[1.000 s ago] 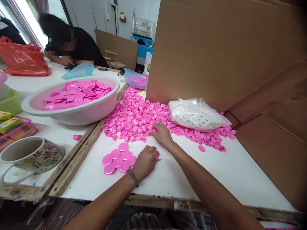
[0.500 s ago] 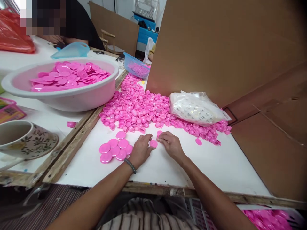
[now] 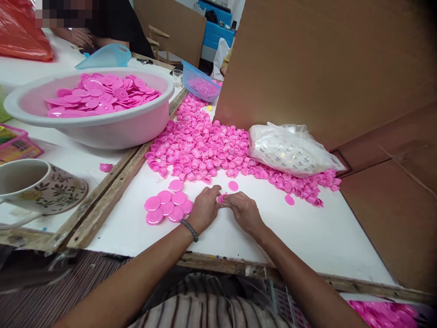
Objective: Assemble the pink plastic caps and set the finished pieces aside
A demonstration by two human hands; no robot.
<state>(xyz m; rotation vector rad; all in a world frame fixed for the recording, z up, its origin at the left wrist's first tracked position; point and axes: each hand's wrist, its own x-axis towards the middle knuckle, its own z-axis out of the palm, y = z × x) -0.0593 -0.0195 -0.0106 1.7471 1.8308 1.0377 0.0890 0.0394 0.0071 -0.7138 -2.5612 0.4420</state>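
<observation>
My left hand (image 3: 204,208) and my right hand (image 3: 243,210) meet over the white table (image 3: 300,237), fingers pinched together on a small pink plastic piece (image 3: 221,197) between them. Just left of my left hand lies a cluster of several flat pink discs (image 3: 167,207). One loose pink disc (image 3: 233,185) lies right above my hands. Behind them spreads a big heap of small pink caps (image 3: 201,150). A clear plastic bag of printed labels (image 3: 290,150) rests on the heap's right side.
A large white basin of pink discs (image 3: 95,102) stands at left, with a patterned mug (image 3: 37,187) nearer me. A blue basket (image 3: 200,84) sits at the back. A tall cardboard wall (image 3: 324,68) closes the right side. Another person (image 3: 99,23) sits at the far left.
My right hand drew back from the cap heap and joined my left hand. Both hands closed on a pink piece. The view tilted down and shifted slightly.
</observation>
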